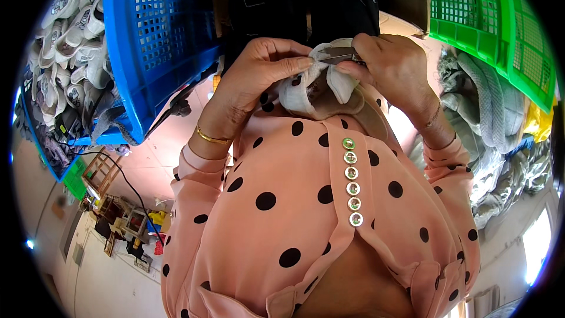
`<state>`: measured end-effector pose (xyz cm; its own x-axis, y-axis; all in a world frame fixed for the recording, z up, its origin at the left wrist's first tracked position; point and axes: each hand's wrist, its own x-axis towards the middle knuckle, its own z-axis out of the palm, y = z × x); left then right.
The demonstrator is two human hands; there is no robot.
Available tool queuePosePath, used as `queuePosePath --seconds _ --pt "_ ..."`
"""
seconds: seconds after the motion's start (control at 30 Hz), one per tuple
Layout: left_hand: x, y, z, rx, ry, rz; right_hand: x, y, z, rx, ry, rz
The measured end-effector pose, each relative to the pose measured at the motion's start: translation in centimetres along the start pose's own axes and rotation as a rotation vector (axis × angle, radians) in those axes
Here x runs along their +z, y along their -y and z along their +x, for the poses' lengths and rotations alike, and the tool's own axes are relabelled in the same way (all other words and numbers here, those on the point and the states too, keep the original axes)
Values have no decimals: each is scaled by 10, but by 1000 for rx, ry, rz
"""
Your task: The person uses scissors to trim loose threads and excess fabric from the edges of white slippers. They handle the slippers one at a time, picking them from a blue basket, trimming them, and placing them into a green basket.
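Fingers of the left hand [262,70] pinch the edge of a pale shoe [321,99], and the polka-dot blouse [294,168] is just behind it. Those of the right hand [395,66] curl around a slim metal tool [338,56], whose kind I can't make out, above the shoe's opening. Left of the shoe stands a blue crate [122,47], piled footwear [73,47] beyond; to its right, a green crate [507,34].

Left hand [268,66] pinching, right hand [395,63] curled
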<state>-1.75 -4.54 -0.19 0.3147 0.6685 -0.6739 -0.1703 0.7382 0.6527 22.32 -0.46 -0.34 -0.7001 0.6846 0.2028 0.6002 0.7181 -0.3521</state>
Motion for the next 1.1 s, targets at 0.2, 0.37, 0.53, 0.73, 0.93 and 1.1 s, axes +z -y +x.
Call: queuePosePath --seconds 0.2,0.37,0.53,0.73,0.93,1.1 --pt "1 -2 -2 -16 -9 -14 4 -1 2 -6 20 0" --pt "1 0 -1 -8 -8 -21 5 -2 2 -3 40 8" --pt "0 2 -1 1 -4 -34 6 -1 4 -34 41 -48" --pt "1 2 1 13 -9 -11 11 -7 4 336 162 462" --pt "-1 3 3 19 24 14 6 17 21 156 24 394" --pt "3 -1 3 17 -32 67 19 -60 35 350 -195 -205"
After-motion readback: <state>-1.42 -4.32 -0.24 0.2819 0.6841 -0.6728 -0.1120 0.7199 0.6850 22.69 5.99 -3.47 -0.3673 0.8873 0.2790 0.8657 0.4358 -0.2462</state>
